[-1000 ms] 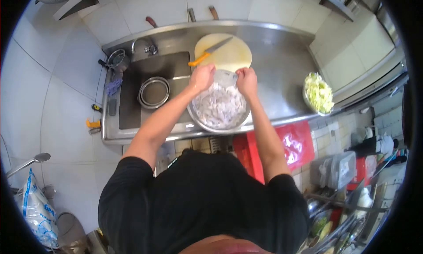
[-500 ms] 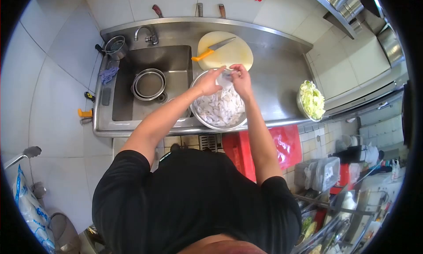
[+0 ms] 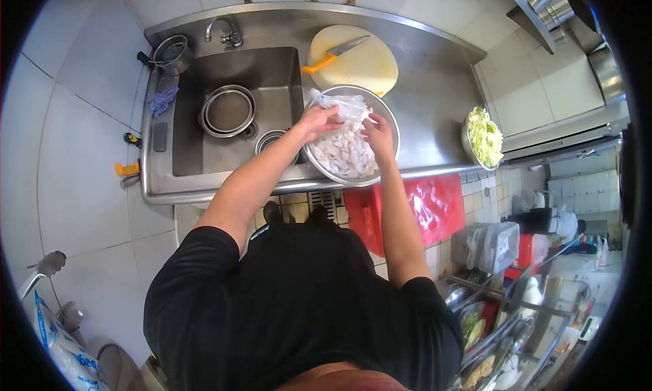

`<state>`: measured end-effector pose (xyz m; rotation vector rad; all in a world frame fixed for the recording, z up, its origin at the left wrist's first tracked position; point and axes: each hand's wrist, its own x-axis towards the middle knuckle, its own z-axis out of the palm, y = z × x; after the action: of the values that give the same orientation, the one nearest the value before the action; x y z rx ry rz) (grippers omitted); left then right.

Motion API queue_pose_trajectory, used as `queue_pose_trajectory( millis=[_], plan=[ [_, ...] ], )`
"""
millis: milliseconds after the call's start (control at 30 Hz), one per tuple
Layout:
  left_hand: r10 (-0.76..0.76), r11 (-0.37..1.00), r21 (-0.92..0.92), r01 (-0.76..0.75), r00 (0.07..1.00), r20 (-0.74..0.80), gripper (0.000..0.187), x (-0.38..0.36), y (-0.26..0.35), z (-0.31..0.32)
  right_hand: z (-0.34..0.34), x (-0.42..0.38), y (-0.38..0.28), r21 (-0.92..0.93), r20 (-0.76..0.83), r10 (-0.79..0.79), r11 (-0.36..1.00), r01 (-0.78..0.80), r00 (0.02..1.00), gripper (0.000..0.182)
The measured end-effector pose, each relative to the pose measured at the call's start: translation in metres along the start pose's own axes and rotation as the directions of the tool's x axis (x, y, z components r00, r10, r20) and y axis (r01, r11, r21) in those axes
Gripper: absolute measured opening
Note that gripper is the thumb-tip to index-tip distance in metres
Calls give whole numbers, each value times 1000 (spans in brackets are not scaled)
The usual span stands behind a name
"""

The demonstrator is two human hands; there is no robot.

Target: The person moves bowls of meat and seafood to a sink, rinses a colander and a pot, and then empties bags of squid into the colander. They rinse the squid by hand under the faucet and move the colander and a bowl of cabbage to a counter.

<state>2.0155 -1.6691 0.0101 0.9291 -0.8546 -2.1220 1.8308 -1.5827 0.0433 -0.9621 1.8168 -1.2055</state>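
A wide metal bowl (image 3: pixel 390 113) sits at the counter's front edge beside the sink, holding a heap of whitish raw pieces (image 3: pixel 343 152). Over its far side, my left hand (image 3: pixel 318 123) is closed on a clear plastic bag (image 3: pixel 348 108), which lies crumpled across the rim and the pieces. My right hand (image 3: pixel 380 136) hovers at the bowl's right side with fingers loosely bent and apart, fingertips close over the pieces and near the bag's end. Behind the bowl is a round cutting board (image 3: pixel 370 65) with a yellow-handled knife (image 3: pixel 339 51) on it.
To the left, the sink (image 3: pixel 197 153) contains round metal pans (image 3: pixel 229 111) under a faucet (image 3: pixel 231 32). A bowl of chopped cabbage (image 3: pixel 484 138) stands at the counter's right end. Red plastic (image 3: pixel 435 208) lies below the counter edge. A small pot (image 3: pixel 173 55) occupies the back left corner.
The bag has shifted left and spread out over the bowl's far side. My right hand has moved off it, lower toward the pieces. The camera view has tilted slightly.
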Motion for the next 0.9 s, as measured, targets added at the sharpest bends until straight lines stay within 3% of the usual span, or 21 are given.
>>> queue_pose_trajectory(
  millis=[33, 133, 167, 233, 300, 333, 367, 400, 533, 633, 667, 700, 733, 767, 833, 900],
  plan=[
    [29, 999, -20, -28, 1000, 10, 37, 0, -3, 3, 4, -5, -4, 187, 23, 135, 973, -137, 991, 44],
    [120, 989, -96, -116, 992, 30, 32, -2, -6, 2, -2, 2, 6, -261, -131, -214, 949, 174, 968, 44],
    [147, 981, -131, -141, 988, 37, 30, -4, -1, -9, -15, 4, 8, -231, -115, -247, 949, 216, 962, 45],
    [234, 951, -212, -225, 972, 21, 28, -17, 1, -39, -48, 22, 34, -436, -215, -345, 871, 226, 914, 50],
    [328, 897, -302, -321, 944, -31, 31, -29, -4, -108, -84, 27, 55, -643, -283, -433, 747, 166, 856, 59],
    [367, 828, -431, -358, 928, -66, 38, -43, -8, -145, -101, 36, 71, -630, -287, -372, 768, 118, 883, 63],
    [395, 811, -404, -423, 905, -156, 47, -103, 17, -134, -113, 44, 87, -615, -282, -304, 785, 72, 910, 67],
    [399, 796, -372, -477, 876, -270, 53, -136, 14, -161, -119, 45, 89, -556, -242, -198, 830, 32, 950, 70],
    [358, 765, -292, -574, 756, -549, 47, -279, -45, -302, -110, 63, 106, -422, -95, -139, 903, 86, 986, 51],
    [348, 805, -82, -588, 580, -737, 38, -395, -84, -315, -90, 77, 120, -499, -90, -417, 805, 321, 904, 36],
    [233, 941, 96, -323, 418, -878, 37, -419, -93, -309, -83, 75, 118, -454, -78, -392, 833, 317, 917, 33],
    [171, 984, 176, 7, 201, -965, 37, -437, -100, -302, -84, 69, 105, -412, -70, -369, 857, 310, 927, 31],
    [173, 928, 151, 340, -36, -984, 38, -448, -107, -295, -85, 67, 97, -372, -63, -349, 877, 303, 935, 29],
    [309, 888, 241, 391, -121, -943, 38, -450, -118, -290, -87, 68, 96, -365, -25, -362, 871, 329, 932, 31],
    [565, 766, 388, 513, -248, -787, 39, -436, -130, -277, -85, 68, 99, -389, -106, -310, 887, 247, 945, 32],
    [701, 661, 645, 383, -11, -713, 26, -377, -128, -241, -85, 71, 103, -374, -125, -273, 903, 210, 954, 33]
  ],
)
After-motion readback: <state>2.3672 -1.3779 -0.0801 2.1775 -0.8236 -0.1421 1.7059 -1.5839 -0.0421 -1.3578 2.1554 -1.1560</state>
